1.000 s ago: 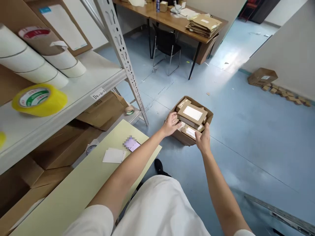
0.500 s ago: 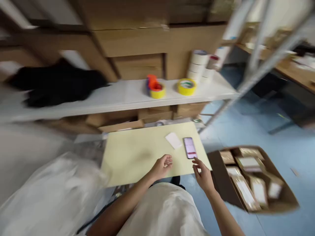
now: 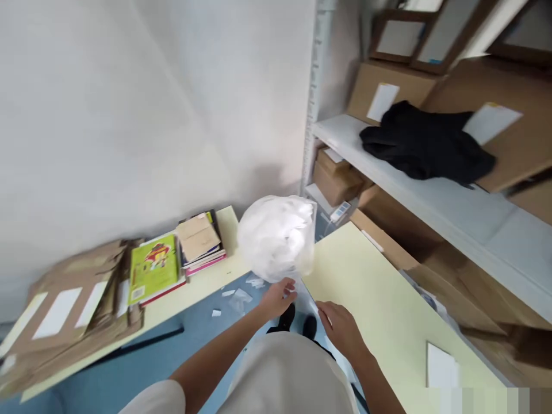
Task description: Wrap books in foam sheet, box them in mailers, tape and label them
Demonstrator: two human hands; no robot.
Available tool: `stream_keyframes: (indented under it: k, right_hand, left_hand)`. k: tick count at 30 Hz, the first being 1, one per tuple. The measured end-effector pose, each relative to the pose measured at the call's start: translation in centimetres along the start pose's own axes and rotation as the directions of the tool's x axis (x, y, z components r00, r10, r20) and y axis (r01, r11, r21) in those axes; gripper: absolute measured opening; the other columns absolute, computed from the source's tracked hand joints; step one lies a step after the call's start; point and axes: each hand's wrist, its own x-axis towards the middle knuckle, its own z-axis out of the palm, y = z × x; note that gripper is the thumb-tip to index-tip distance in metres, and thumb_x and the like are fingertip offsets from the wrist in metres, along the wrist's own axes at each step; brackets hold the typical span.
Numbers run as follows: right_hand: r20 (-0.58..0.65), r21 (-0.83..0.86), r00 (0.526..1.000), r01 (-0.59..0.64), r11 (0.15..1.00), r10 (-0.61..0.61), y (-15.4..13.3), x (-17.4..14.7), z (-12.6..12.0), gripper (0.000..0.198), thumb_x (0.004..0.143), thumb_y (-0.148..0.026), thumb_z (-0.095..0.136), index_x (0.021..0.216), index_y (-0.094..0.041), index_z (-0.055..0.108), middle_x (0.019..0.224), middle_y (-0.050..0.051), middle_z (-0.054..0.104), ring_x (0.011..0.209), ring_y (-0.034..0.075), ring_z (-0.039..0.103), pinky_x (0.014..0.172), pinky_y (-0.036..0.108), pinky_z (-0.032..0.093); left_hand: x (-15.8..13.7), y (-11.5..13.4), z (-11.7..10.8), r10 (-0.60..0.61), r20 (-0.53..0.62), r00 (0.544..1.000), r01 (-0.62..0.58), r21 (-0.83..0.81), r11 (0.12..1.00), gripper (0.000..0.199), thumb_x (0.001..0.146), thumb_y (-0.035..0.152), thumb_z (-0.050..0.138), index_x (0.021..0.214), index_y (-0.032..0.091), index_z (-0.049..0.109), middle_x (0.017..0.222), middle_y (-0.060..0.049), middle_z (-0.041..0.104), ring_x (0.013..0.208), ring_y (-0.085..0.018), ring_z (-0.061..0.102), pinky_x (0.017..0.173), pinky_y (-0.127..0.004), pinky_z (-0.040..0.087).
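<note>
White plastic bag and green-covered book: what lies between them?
The head view shows a stack of books topped by a brown packet, then, nearer the plastic bag, a strip of pale tabletop.

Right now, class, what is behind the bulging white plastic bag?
Above the bulging white plastic bag, a whitish wall shows behind; whatever the bag covers lower down cannot be seen.

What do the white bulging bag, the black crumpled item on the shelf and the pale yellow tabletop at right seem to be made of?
White bulging bag: probably thin plastic film, with glossy highlights and translucent edges.
Black crumpled item: seems matt cloth, lying in soft folds without shine.
Pale yellow tabletop: smooth and even-coloured, perhaps laminated or painted board; I cannot tell which.
</note>
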Motion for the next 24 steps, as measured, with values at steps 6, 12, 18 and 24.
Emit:
stream_keyframes:
  k: [6,12,18,24]
  right_hand:
    - [0.227,0.030,0.949,0.216,0.976,-0.217,-0.1,4.4,1.3,0.034,0.094,-0.022,0.035,0.107,-0.024,0.066,0.098,0.006,0.072,0.086,0.021,0.067,0.077,0.034,0.051]
    - [0.345,0.111,0.836,0.414,0.903,-0.426,-2.1,8.6,3.2,0.032,0.092,-0.021,0.038,0.108,-0.024,0.066,0.096,0.006,0.071,0.088,0.022,0.066,0.078,0.034,0.050]
    - [0.459,0.219,0.728,0.462,0.859,-0.509,-7.6,13.3,6.0,0.031,0.090,-0.020,0.042,0.111,-0.023,0.065,0.103,0.007,0.070,0.098,0.021,0.065,0.086,0.034,0.049]
    - [0.424,0.272,0.795,0.346,0.898,-0.434,-14.8,21.1,12.5,0.039,0.085,-0.021,0.049,0.123,-0.015,0.059,0.121,0.012,0.064,0.109,0.022,0.060,0.097,0.037,0.046]
  left_hand:
    - [-3.4,-1.1,-1.2,-0.055,-0.173,0.983,0.053,-0.017,0.998,0.033,0.081,0.033,0.054,0.111,0.020,0.056,0.103,-0.009,0.069,0.087,-0.021,0.067,0.076,-0.034,0.052]
    - [-8.0,-4.0,-2.8,-0.213,-0.418,0.883,0.180,-0.118,0.977,0.032,0.081,0.035,0.054,0.108,0.020,0.058,0.102,-0.011,0.069,0.086,-0.023,0.068,0.079,-0.037,0.053]
    - [-9.9,-7.0,-9.0,-0.310,-0.643,0.700,0.299,-0.130,0.945,0.035,0.082,0.039,0.054,0.109,0.017,0.059,0.109,-0.013,0.068,0.098,-0.024,0.066,0.084,-0.039,0.053]
    - [-8.6,-12.1,-16.8,-0.244,-0.749,0.616,0.317,-0.048,0.947,0.038,0.083,0.036,0.054,0.114,0.015,0.060,0.122,-0.015,0.062,0.118,-0.028,0.056,0.098,-0.044,0.047]
